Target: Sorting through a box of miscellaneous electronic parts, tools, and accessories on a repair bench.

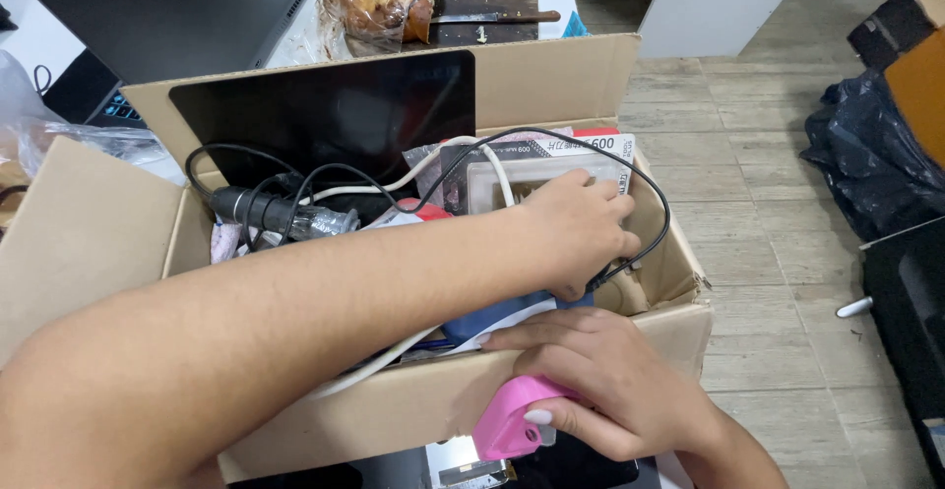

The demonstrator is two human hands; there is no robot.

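An open cardboard box [551, 81] holds a black flat screen [325, 115], a white packaged item [536, 169], a white cable [413, 179], a black cylindrical plug [261, 209] and a blue object [492, 317]. My left hand [581, 228] reaches across into the box from the left. Its fingers are curled over the end of a black cable [661, 204] that loops around it. At the box's front edge, my right hand [600, 376] grips a small pink plastic tool [507, 425] pressed against the cardboard.
Behind the box a table carries a dark laptop [167, 7], bagged bread [379, 2] and a knife [492, 19] on a dark board. A black plastic bag [866, 154] and more cardboard lie at the right on the wooden floor [758, 204].
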